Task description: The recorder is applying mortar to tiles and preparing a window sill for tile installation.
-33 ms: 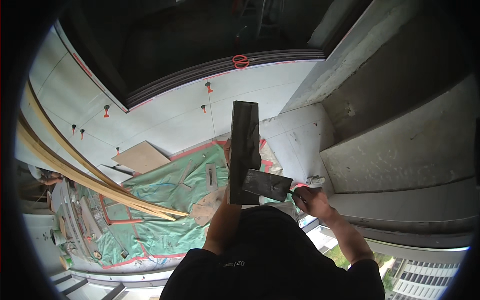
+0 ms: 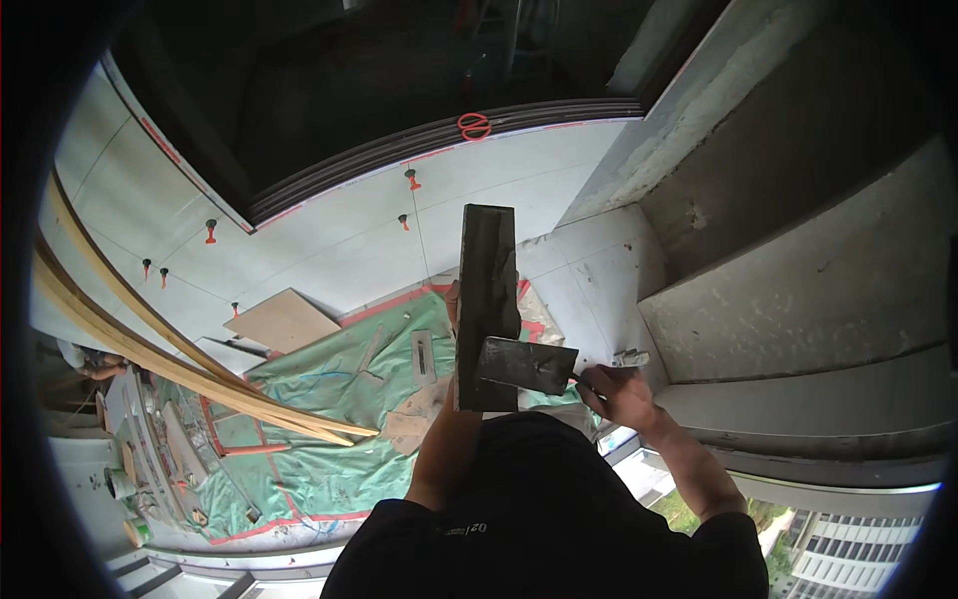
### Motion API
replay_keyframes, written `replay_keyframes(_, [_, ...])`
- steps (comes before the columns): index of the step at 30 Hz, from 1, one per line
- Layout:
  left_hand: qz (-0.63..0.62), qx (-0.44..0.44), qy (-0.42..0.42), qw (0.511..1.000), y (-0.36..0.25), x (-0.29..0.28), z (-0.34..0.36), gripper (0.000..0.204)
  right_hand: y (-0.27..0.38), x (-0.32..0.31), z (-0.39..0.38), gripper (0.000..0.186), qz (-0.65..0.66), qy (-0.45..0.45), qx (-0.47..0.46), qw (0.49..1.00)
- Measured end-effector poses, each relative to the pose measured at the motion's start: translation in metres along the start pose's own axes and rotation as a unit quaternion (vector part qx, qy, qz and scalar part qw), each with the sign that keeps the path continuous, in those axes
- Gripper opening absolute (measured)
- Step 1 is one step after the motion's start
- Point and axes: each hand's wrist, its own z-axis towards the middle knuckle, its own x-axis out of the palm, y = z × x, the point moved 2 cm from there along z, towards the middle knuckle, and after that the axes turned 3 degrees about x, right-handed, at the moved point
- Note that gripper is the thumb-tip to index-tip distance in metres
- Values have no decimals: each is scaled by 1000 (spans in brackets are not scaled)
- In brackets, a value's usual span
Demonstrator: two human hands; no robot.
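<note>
My left hand [image 2: 453, 305] is closed round a long, narrow slab [image 2: 488, 270], apparently a tile strip, held in front of my chest. Grey mortar-like paste coats its upper face. Most of that hand is hidden beneath the slab; fingers show at its left edge. In my right hand [image 2: 621, 397] is the handle of a small rectangular trowel [image 2: 529, 366]. Its paste-smeared blade lies over the slab's near end, though I cannot tell how firmly it touches.
Long wooden battens [image 2: 220, 382] slant in from the left. Green sheeting [image 2: 329, 473] covers the floor, with a notched-looking flat tool [image 2: 423, 357] and a beige board [image 2: 282, 320] on it. Ahead, orange-tipped clips [image 2: 412, 181] dot pale wall panels. Another person's arm [image 2: 104, 369] shows far left.
The trowel blade and my right hand have shifted slightly left. My left hand keeps its hold on the slab, and the whole view has tilted a little.
</note>
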Motion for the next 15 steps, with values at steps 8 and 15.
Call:
replay_keyframes(8, [-117,-151,119,974,14,-8,3,57,-112,29,84,24,-109,-164,153,968])
replay_keyframes(15, [26,26,51,998,15,7,6,61,-43,1,52,34,361,-58,365,856])
